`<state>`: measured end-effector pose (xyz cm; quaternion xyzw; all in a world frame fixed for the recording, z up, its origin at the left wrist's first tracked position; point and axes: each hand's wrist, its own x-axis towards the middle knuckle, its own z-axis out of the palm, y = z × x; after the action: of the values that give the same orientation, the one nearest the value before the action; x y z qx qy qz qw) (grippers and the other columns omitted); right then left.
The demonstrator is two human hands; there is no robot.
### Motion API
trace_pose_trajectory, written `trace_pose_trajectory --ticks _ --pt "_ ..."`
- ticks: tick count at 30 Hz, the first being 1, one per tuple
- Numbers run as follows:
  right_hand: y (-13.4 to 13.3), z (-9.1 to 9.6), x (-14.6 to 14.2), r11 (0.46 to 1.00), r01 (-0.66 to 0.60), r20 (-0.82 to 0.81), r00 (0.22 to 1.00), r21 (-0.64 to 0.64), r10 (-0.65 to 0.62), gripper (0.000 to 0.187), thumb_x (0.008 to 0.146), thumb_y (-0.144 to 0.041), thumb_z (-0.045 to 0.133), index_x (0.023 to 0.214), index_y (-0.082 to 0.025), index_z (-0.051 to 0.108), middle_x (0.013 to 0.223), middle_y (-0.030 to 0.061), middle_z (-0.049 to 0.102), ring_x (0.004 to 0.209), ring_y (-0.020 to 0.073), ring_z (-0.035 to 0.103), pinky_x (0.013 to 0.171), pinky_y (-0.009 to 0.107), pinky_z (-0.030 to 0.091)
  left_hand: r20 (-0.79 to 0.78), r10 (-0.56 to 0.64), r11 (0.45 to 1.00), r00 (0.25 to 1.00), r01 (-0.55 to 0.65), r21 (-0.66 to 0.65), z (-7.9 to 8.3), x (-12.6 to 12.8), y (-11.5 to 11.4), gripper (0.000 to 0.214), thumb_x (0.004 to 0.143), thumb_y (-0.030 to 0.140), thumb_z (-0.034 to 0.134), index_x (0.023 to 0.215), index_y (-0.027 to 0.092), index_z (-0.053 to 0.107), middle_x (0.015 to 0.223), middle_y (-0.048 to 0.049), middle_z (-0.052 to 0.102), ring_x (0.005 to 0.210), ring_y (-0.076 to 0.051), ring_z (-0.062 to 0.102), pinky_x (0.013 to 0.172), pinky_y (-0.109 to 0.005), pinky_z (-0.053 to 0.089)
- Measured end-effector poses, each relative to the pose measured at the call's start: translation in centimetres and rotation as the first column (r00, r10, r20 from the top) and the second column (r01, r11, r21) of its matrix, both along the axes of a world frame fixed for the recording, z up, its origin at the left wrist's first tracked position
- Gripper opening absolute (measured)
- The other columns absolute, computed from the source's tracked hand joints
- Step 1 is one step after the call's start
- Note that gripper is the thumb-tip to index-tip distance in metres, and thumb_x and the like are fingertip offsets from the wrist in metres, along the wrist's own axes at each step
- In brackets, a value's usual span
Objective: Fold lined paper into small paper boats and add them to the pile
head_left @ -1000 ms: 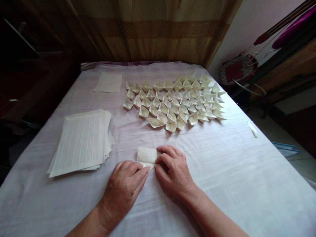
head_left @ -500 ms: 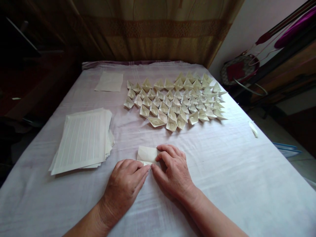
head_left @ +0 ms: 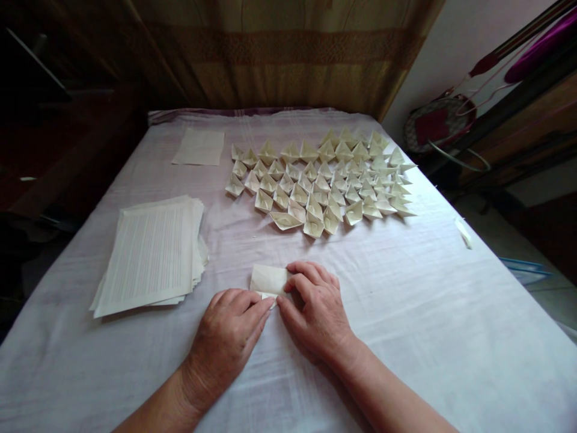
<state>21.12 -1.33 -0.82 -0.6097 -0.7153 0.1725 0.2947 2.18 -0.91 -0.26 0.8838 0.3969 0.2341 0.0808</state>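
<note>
A small piece of folded paper (head_left: 269, 279) lies on the cloth-covered surface between my hands, its near edge turned up in a narrow fold. My left hand (head_left: 231, 328) grips the near left part, the thumb along the fold and the fingers curled over the paper. On the right side, my right hand (head_left: 315, 304) pinches the paper, with its thumb at the near edge and its fingertips at the right edge. Beyond both hands stand several rows of folded paper boats (head_left: 311, 186).
A stack of printed sheets (head_left: 148, 255) lies to the left. A single blank sheet (head_left: 199, 147) is farther back. A white scrap (head_left: 463, 233) sits near the right edge of the cloth (head_left: 428, 337). A brown curtain (head_left: 279, 54) hangs behind.
Both hands stay almost in place on the paper, pressing at the near fold. The whole view has shifted very slightly.
</note>
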Motion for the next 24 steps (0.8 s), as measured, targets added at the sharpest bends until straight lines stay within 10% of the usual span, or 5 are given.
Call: trace_pose_trajectory --ticks 24 --pt "0.13 0.0 -0.3 1.0 0.013 0.048 0.999 0.01 -0.014 0.007 0.082 -0.018 0.064 0.081 -0.022 0.059 0.11 0.004 0.065 0.106 0.0223 0.055 0.089 0.039 0.035 -0.02 0.005 1.0 1.0 -0.005 -0.001 -0.19 0.07 -0.05 0.025 0.099 0.02 0.046 0.11 0.019 0.068 0.093 -0.0041 0.069 0.084 -0.018 0.059 0.078 -0.033 0.047"
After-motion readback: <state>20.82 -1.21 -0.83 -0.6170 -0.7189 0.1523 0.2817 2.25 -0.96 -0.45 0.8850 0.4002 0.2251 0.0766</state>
